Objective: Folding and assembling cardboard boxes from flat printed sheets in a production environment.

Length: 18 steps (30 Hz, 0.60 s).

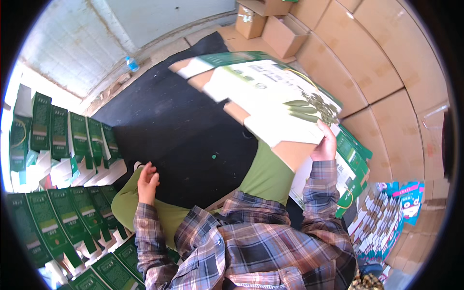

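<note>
Carton wall: brown taped cartons (386, 63) stacked along the right side.
Floor sheet: black sheet (193, 116) spread in front of the person, dotted with small specks.
Clothing: plaid shirt (275, 246) and green trousers (268, 169), the legs bent and spread.
Box rows: upright green boxes (63, 212) ranked close together on the left, several with pale flaps jutting out.
Held piece: printed carton blank (275, 92), white and green with pictured green pods, a yellowish cord loop and brown flap undersides; it is held aloft, tilted, above the sheet and partly over the right leg, its far end blurred.
Lower piece: another green-and-white blank (357, 150) beneath it at the right, partly covered.
Side stack: white and brown flat edges (379, 224) packed at the lower right, beside blue and pink packaging (411, 200).
Right hand: hand (326, 142) gripping the blank's near corner, thumb on the printed face; the other fingers are mostly hidden.
Left hand: bare hand (148, 182) near the left knee, holding nothing, fingers loosely curled and parted.
Bottle: blue-labelled plastic bottle (131, 64) by the pale wall.
Scrap: tiny green bit (214, 156) on the sheet.
</note>
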Motion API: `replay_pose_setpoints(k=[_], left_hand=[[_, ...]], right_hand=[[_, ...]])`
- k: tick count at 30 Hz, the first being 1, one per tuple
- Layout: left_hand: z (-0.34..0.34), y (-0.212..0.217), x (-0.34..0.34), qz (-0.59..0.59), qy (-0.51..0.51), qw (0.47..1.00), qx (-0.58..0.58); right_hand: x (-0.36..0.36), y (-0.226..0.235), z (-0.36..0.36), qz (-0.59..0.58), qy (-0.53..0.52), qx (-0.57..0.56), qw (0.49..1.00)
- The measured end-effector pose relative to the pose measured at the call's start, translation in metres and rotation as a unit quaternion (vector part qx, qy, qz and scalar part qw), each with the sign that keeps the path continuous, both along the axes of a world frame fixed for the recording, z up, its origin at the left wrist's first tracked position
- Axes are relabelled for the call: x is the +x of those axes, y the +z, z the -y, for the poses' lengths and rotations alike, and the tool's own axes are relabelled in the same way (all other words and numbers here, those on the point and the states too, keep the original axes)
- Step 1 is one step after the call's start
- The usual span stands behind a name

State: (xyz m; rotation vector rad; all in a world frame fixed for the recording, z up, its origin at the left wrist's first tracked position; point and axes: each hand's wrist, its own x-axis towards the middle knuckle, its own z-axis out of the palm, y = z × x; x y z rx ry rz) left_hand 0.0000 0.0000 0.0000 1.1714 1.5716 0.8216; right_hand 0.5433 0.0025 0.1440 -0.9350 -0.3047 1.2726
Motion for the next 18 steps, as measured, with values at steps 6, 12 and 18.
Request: replay_pose_setpoints(k=[6, 12, 18], left_hand=[[0.006, 0.038, -0.018, 0.134, 0.177, 0.958, 0.182], [0.018, 0.071, -0.032, 0.261, 0.184, 0.862, 0.394], [0.014, 0.032, -0.016, 0.272, 0.28, 0.89, 0.236]], right_hand=[[-0.058, 0.03, -0.045, -0.075, 0.285, -0.04, 0.955], [-0.078, -0.014, -0.109, 0.222, 0.339, -0.026, 0.914], [-0.092, -0.104, -0.172, 0.435, 0.187, -0.176, 0.863]])
